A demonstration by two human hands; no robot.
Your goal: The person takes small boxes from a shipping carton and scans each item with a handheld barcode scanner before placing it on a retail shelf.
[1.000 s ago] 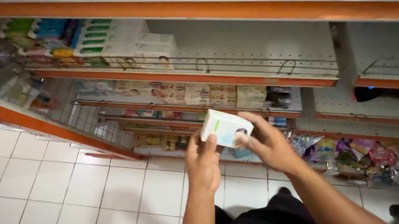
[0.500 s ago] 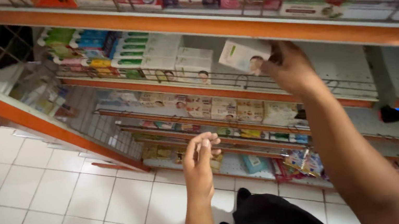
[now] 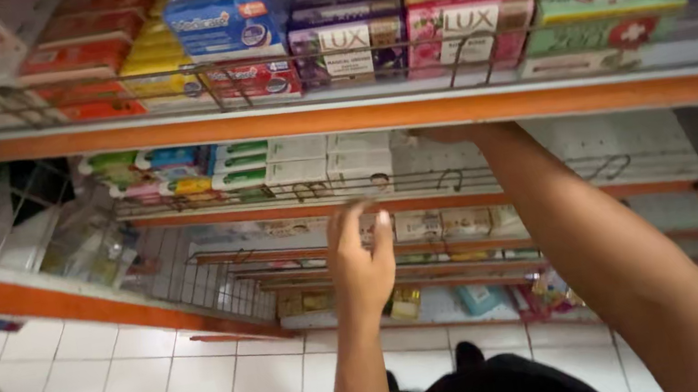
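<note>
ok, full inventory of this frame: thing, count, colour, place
soap boxes: many, purple, pink, green and red, top shelf behind a wire rail
blue boxes: a few, top shelf, left of centre
white and green cartons: several, stacked on the second shelf
small boxes: a row, pale, third shelf
shelf edges: several, orange, one tier under another
floor tiles: white, lower left
left hand: open, fingers spread, raised in front of the lower shelves, holding nothing
right hand: reaching under the top shelf to the second shelf, mostly hidden; grip cannot be told
</note>
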